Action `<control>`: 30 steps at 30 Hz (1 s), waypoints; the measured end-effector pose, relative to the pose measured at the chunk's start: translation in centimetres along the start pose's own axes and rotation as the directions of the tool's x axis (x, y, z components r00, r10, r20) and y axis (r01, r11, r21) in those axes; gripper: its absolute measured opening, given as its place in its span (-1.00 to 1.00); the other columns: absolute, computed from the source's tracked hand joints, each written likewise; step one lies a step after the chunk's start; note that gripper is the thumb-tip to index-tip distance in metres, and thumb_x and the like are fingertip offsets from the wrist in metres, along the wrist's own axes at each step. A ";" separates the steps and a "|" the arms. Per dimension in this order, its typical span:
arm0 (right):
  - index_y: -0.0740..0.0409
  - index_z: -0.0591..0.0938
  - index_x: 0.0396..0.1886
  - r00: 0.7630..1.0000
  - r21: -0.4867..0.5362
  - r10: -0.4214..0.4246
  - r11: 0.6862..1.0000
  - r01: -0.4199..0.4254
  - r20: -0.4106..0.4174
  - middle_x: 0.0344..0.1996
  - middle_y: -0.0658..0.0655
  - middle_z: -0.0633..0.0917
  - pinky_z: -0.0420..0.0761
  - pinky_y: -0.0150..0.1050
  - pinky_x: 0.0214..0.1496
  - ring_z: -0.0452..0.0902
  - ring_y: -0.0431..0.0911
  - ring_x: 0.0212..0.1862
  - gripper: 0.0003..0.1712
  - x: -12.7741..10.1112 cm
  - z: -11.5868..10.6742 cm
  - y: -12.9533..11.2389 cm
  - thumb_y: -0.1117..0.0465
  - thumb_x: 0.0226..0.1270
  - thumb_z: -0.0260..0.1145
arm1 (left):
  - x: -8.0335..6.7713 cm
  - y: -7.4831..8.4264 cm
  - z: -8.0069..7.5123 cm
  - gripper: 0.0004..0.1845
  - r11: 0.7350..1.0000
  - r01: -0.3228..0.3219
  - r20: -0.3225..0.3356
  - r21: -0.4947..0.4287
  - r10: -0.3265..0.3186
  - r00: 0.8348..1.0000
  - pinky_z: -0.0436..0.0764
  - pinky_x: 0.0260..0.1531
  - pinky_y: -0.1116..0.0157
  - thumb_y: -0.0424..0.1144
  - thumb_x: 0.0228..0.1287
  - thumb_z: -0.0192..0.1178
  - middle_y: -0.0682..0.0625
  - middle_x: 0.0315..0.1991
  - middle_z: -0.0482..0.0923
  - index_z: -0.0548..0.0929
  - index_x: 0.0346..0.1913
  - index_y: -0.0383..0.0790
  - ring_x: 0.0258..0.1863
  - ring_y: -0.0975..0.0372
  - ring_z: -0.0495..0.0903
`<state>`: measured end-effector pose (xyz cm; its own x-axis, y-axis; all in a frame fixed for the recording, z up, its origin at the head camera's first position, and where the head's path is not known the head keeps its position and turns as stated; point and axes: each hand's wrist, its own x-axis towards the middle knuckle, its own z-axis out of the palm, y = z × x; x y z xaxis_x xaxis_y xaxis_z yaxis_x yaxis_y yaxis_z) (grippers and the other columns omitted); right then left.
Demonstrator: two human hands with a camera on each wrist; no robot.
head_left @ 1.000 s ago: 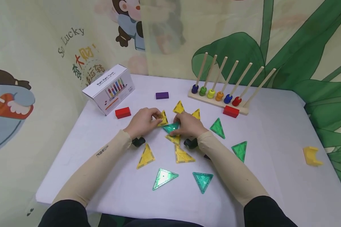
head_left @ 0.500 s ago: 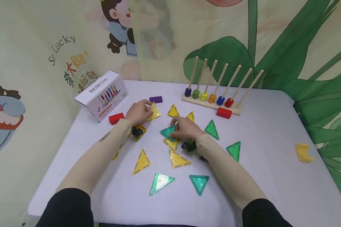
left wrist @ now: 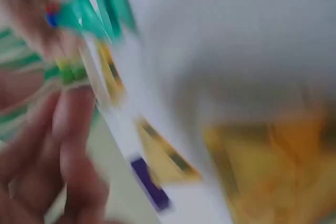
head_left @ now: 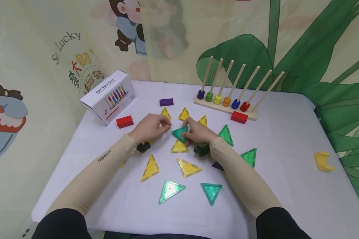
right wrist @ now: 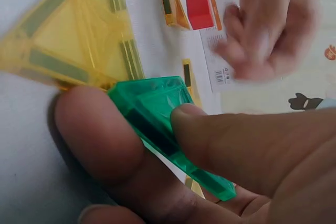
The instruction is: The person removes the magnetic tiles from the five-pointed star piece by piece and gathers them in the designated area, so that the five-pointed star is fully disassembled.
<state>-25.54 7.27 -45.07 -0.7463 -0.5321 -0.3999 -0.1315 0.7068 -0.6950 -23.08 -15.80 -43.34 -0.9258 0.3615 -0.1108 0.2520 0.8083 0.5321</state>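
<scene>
The right hand (head_left: 198,132) pinches a green triangle tile (head_left: 180,132) upright; the left hand (head_left: 149,127), at its nine o'clock, hovers loosely curled and empty. Joining probably needs edge alignment.

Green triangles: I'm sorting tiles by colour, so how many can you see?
5: one in the right hand, one right of that hand, one by the right sleeve, two nearest the person. Arms may hide others.

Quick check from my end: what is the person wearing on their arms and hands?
Both arms are covered by snug beige sleeves, with black upper sleeves over them near the elbows. The left sleeve bears a small dark printed marking. A black wrist camera sits at the left wrist, another at the right. The left hand and right hand are bare.
</scene>
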 end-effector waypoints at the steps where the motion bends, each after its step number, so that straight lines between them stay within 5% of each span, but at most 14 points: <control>1: 0.07 0.34 0.21 1.000 0.006 -0.002 1.000 0.002 -0.004 -0.50 0.08 0.78 0.41 -0.32 -0.42 0.44 -0.16 -0.58 -0.65 -0.1 -0.1 0.1 0.12 0.60 0.22 | -0.2 0.5 0.3 -0.78 0.998 -0.062 0.060 0.017 0.061 0.996 0.62 -0.05 0.20 -0.11 0.46 0.29 0.03 -0.15 0.76 0.77 0.03 -0.09 -0.17 0.16 0.60; 4: 0.08 0.33 0.22 1.000 0.020 -0.009 1.000 0.009 -0.020 -0.49 0.10 0.78 0.39 -0.33 -0.46 0.41 -0.17 -0.60 -0.66 -0.4 -0.3 0.2 0.14 0.61 0.20 | -0.6 1.7 1.4 -0.75 0.979 -0.195 0.198 0.067 0.178 0.964 0.63 -0.01 0.22 -0.07 0.44 0.32 0.07 -0.13 0.73 0.78 0.05 -0.05 -0.15 0.21 0.59; 6: 0.08 0.32 0.23 0.999 0.022 -0.006 1.000 0.007 -0.041 -0.49 0.10 0.79 0.38 -0.33 -0.46 0.40 -0.17 -0.61 -0.65 -0.5 -0.4 0.2 0.14 0.62 0.19 | -0.8 2.3 2.0 -0.71 0.969 -0.225 0.227 0.101 0.197 0.954 0.63 0.06 0.22 -0.05 0.40 0.36 0.07 -0.10 0.70 0.77 0.09 -0.04 -0.12 0.22 0.58; 12: 0.05 0.30 0.25 0.992 0.071 0.058 0.996 -0.049 -0.116 -0.48 0.10 0.78 0.36 -0.32 -0.45 0.38 -0.15 -0.58 -0.62 -1.0 -0.3 0.3 0.11 0.62 0.20 | -0.8 2.8 2.6 -0.56 0.957 -0.220 0.213 0.187 0.179 0.960 0.65 0.03 0.21 -0.07 0.28 0.47 0.07 -0.12 0.68 0.74 0.20 -0.01 -0.14 0.21 0.57; 20: 0.04 0.37 0.21 0.973 0.118 0.127 0.987 -0.106 -0.194 -0.46 0.07 0.80 0.40 -0.29 -0.40 0.44 -0.13 -0.55 -0.64 -1.6 -0.3 0.7 0.09 0.58 0.23 | -1.4 2.5 2.3 -0.60 0.872 -0.323 0.194 0.369 0.267 0.944 0.70 0.01 0.20 -0.01 0.30 0.45 0.03 -0.06 0.77 0.78 0.17 0.02 -0.15 0.20 0.66; 30: 0.03 0.56 0.10 0.962 0.020 0.163 0.987 -0.162 -0.221 -0.41 0.09 0.67 0.48 -0.25 -0.32 0.53 -0.03 -0.40 -0.64 -2.6 0.0 1.3 0.02 0.44 0.40 | -3.3 1.1 1.8 -0.61 0.898 -0.246 0.173 0.364 0.194 0.966 0.69 0.02 0.19 0.00 0.28 0.46 0.04 -0.04 0.79 0.80 0.14 0.03 -0.07 0.18 0.69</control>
<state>-23.79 9.57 -44.98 -0.8831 -0.2939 -0.3657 0.0042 0.7745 -0.6325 -19.21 -15.27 -43.91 -0.7964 0.5861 -0.1487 0.5563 0.8066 0.1998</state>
